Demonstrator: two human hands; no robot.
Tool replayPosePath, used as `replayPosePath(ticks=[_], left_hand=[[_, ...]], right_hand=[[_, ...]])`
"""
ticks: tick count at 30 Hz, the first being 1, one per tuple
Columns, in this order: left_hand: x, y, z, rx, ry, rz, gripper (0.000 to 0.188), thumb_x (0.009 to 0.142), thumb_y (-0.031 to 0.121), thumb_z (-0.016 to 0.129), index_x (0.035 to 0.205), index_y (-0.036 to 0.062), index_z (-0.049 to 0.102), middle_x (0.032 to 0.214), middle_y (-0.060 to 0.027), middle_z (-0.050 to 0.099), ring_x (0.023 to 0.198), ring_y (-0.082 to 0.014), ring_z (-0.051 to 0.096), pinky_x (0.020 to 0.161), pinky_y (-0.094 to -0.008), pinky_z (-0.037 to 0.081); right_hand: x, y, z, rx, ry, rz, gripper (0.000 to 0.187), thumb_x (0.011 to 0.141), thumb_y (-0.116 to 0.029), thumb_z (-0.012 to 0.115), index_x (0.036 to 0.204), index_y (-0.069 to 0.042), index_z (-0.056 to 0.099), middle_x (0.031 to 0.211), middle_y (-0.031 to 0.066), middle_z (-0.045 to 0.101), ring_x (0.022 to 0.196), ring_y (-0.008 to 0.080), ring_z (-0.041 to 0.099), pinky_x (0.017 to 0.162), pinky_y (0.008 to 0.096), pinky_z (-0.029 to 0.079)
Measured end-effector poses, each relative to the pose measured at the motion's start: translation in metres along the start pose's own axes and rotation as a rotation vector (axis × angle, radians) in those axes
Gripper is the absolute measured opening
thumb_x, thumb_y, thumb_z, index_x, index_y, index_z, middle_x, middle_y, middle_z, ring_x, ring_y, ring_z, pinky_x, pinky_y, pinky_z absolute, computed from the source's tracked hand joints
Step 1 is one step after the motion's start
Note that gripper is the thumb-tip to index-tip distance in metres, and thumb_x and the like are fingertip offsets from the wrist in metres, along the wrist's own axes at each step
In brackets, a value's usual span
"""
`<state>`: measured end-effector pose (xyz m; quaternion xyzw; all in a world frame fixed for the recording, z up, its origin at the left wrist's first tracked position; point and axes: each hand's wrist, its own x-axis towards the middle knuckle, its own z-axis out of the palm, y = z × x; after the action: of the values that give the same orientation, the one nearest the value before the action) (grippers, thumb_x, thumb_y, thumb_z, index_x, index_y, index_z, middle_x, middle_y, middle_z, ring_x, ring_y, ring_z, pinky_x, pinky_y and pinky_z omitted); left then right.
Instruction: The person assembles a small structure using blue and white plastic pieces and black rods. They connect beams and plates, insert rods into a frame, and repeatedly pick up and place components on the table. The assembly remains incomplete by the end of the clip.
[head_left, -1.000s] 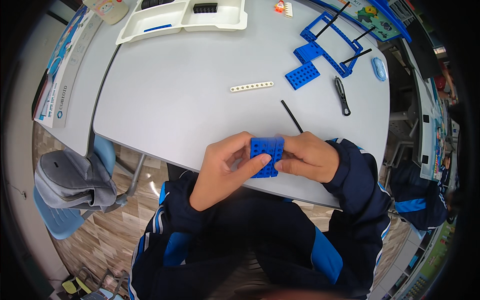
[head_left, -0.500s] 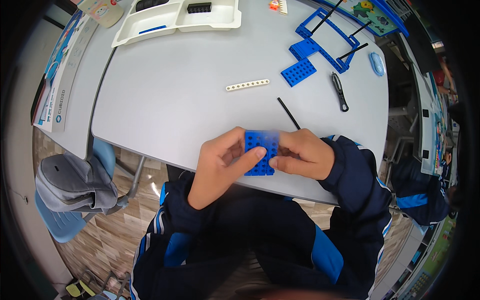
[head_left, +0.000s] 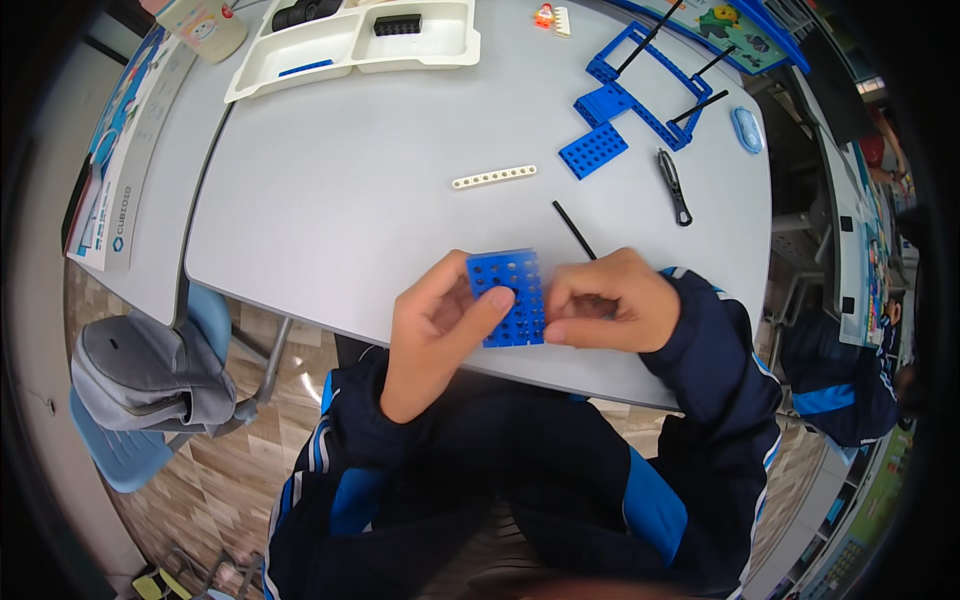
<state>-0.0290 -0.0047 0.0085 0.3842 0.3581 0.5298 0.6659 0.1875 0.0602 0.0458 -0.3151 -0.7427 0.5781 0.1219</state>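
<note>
Your left hand [head_left: 440,325] now carries most of the blue perforated block [head_left: 521,312] above the near edge of the bench [head_left: 320,190], thumb across its face and fingers clamped on it. Since half a second ago the block has moved left and tipped slightly, and your right hand [head_left: 612,305] has eased off its face; that seems to leave the left hand bearing it alone. Your right fingers are curled beside the right edge, but blur means you cannot tell whether they touch it or pinch something small. A black rod [head_left: 574,230] lies just beyond. For writing, the white carton [head_left: 112,185] at left bears dark lettering, and the blue-rimmed panel [head_left: 735,28] at upper right carries cartoon printing
</note>
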Motion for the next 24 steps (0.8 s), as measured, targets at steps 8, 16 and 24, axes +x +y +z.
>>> replayPosePath(ticks=[8, 16, 24], left_hand=[[0.008, 0.004, -0.007, -0.282, 0.083, -0.032, 0.024, 0.098, 0.024, 0.049, 0.107, 0.0020, 0.050, 0.097, -0.0139, 0.058, 0.087, -0.0248, 0.059, 0.080, -0.0359, 0.046], [0.011, -0.001, -0.017, -0.432, -0.005, -0.017, 0.023, 0.100, 0.023, 0.046, 0.110, 0.0026, 0.049, 0.101, -0.0135, 0.058, 0.089, -0.0252, 0.058, 0.085, -0.0379, 0.045], [0.008, -0.004, -0.020, -0.776, 0.034, 0.006, 0.017, 0.099, 0.023, 0.050, 0.103, 0.0070, 0.051, 0.092, -0.0071, 0.053, 0.081, -0.0187, 0.050, 0.078, -0.0339, 0.040]], right_hand=[[-0.002, 0.011, -0.028, -0.458, 0.490, 0.105, 0.020, 0.081, -0.017, 0.078, 0.081, -0.004, 0.064, 0.065, 0.0029, 0.059, 0.054, 0.0093, 0.054, 0.052, 0.0249, 0.044], [0.002, 0.022, -0.016, -0.640, 0.433, -0.171, 0.014, 0.077, -0.006, 0.074, 0.077, -0.005, 0.060, 0.068, 0.0037, 0.059, 0.056, 0.0149, 0.058, 0.052, 0.0274, 0.046], [0.021, -0.009, 0.000, 0.151, 0.479, -0.162, 0.022, 0.093, -0.002, 0.060, 0.114, 0.003, 0.057, 0.083, 0.0090, 0.070, 0.070, 0.0131, 0.065, 0.076, 0.0251, 0.048]])
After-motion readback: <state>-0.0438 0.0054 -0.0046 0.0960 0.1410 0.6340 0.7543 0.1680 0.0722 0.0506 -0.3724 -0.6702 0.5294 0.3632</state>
